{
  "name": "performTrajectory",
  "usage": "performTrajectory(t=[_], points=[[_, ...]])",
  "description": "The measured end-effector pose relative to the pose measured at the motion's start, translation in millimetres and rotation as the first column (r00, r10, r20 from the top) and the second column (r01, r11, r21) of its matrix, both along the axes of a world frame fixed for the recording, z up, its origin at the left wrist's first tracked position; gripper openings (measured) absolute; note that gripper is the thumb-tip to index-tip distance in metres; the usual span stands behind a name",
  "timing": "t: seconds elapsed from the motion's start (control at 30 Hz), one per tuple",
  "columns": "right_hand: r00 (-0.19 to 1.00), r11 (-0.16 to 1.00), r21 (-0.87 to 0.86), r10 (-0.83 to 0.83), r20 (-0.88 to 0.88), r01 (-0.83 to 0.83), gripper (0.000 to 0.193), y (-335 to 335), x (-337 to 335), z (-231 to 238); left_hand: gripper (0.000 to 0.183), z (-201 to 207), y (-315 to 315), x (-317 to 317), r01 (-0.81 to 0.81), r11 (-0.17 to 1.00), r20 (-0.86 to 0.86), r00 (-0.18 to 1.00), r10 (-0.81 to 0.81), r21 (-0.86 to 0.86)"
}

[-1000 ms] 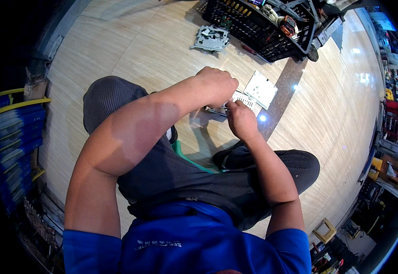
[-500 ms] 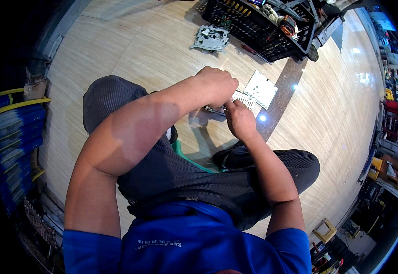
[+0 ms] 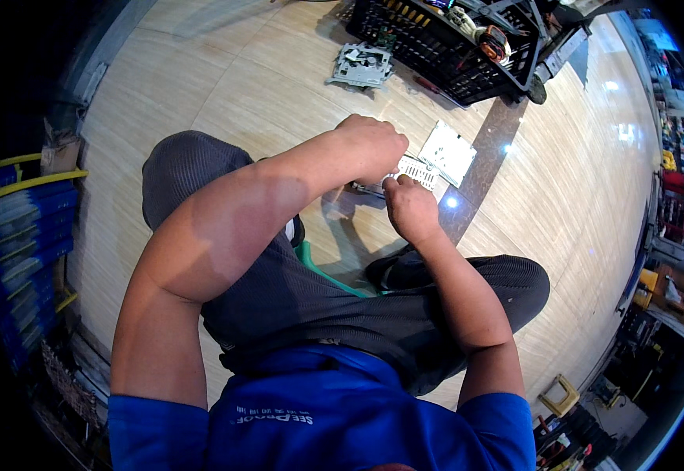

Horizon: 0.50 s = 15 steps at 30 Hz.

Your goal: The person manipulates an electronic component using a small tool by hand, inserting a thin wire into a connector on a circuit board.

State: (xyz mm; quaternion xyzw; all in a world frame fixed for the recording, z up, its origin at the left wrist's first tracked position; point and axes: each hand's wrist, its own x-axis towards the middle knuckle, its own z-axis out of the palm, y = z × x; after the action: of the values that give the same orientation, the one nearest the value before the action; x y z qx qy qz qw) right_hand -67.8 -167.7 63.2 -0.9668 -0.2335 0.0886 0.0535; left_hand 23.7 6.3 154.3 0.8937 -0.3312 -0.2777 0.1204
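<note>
A pale metal casing with rows of slots is in front of me above the floor, partly covered by my hands. My left hand is closed at the casing's left side, back of the hand up; its fingertips and what they grip are hidden. At the near edge, my right hand has its fingers bent and closed on the casing. A flat white plate with small holes lies just beyond the casing, to the right.
A black plastic crate with tools and cables stands on the floor ahead. A metal drive-like mechanism and a red-handled tool lie beside it. Blue stacked items with yellow bars stand at left. Crowded shelves line the right.
My right hand's fingertips have shifted slightly left and down along the casing, showing more of its slots. My left hand has hardly moved.
</note>
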Motion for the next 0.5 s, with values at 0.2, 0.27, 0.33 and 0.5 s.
performTrajectory(t=[0.2,0.27,0.33,0.5], points=[[0.998,0.999,0.008,-0.041,-0.039,0.041,0.011,-2.8,-1.8,-4.9,0.034,-0.9,-0.9,-1.2,-0.001,1.000,0.013,1.000,0.001,-0.001],[0.998,0.999,0.009,-0.047,-0.044,0.047,0.011,-2.8,-0.7,-3.5,0.033,-2.2,-0.4,-1.2,-0.003,1.000,0.024,1.000,0.003,0.001],[0.996,0.998,0.009,-0.059,-0.066,0.059,0.012,-3.0,0.6,-1.9,0.035,-3.3,0.9,-1.1,0.003,1.000,0.017,1.000,-0.003,-0.024],[0.998,0.999,-0.001,-0.052,-0.038,0.052,0.012,-3.5,0.4,-3.6,0.036,-3.4,0.6,-1.0,0.005,1.000,0.003,1.000,-0.005,-0.004]])
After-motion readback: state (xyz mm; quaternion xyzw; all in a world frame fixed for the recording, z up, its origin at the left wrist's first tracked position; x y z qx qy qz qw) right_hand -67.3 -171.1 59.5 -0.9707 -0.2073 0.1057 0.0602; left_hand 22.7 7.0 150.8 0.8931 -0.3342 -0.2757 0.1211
